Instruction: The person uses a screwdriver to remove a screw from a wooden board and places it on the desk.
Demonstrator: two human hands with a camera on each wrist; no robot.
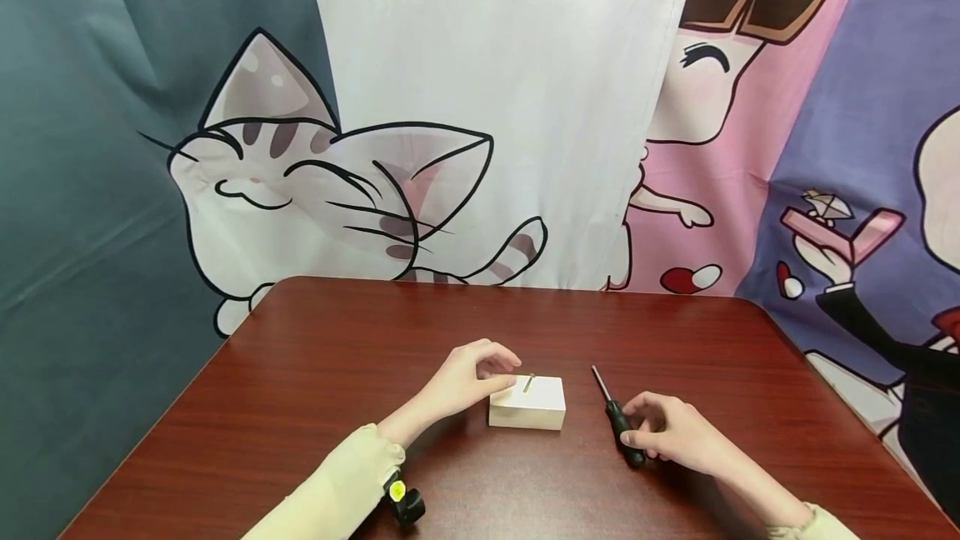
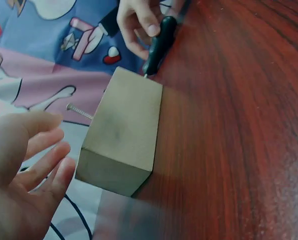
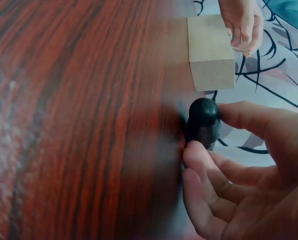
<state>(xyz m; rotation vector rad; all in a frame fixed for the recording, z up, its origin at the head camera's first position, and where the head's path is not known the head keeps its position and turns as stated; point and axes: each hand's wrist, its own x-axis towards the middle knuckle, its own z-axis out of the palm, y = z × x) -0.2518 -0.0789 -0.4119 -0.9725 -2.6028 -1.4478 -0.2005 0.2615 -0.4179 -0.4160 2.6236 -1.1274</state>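
Observation:
A pale wooden block [image 1: 527, 417] lies on the table in the head view. From its top a screw [image 1: 529, 383] stands up at a slight tilt, its shaft showing clearly in the left wrist view. My left hand [image 1: 467, 375] hovers at the block's left end, fingers loosely bent and holding nothing, thumb near the top edge. To the right of the block is a screwdriver [image 1: 624, 435] with a black handle, its metal shaft pointing away from me. My right hand [image 1: 673, 432] pinches the handle [image 3: 205, 119] between thumb and fingers, low over the table.
The reddish-brown wooden table [image 1: 360, 332] has rounded far corners. Behind it hangs a cloth backdrop [image 1: 510, 65] with cartoon figures, including a cat. A black device with a yellow dot [image 1: 405, 502] sits at my left wrist, below the pale sleeve [image 1: 337, 482].

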